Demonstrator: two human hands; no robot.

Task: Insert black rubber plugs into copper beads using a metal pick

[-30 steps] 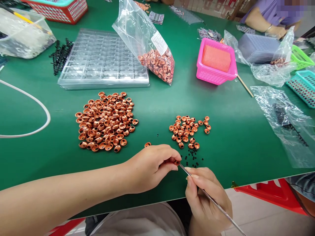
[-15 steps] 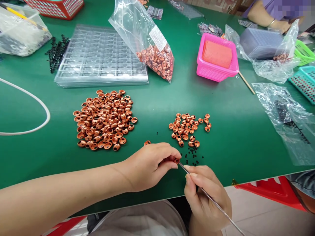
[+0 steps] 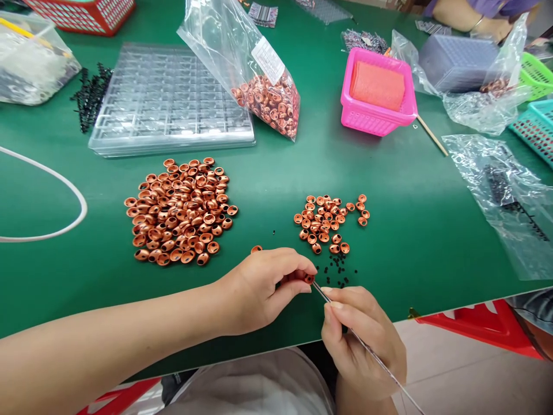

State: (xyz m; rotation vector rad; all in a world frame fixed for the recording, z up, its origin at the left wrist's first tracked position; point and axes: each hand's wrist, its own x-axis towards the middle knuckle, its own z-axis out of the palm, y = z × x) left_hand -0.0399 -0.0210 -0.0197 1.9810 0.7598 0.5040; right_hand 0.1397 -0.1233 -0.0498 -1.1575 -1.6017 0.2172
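Note:
Between thumb and forefinger, my left hand (image 3: 268, 288) pinches a small copper-coloured cup-shaped part (image 3: 309, 279) with a hole in it. My right hand (image 3: 363, 340) is closed on a thin metal rod (image 3: 367, 347), held slantwise like a pen, its tip at the copper part. Whether the tip is inside the part I cannot tell. Just beyond the fingers lie tiny black pieces (image 3: 337, 268) and a small group of copper parts (image 3: 323, 222). A much larger pile of copper parts (image 3: 179, 210) lies to the left. One loose copper part (image 3: 256, 249) is half hidden behind my left hand.
Stacked clear plastic trays (image 3: 173, 98) stand at the back, with a bag of copper parts (image 3: 270, 95) leaning on them. A pink basket (image 3: 378, 118) holds an orange block. Plastic bags lie on the right, a white cable (image 3: 71, 187) on the left. Another person's arm (image 3: 462, 17) rests at the far right.
The whole view has shifted slightly. My hands keep the same hold, with the rod's tip still at the copper part.

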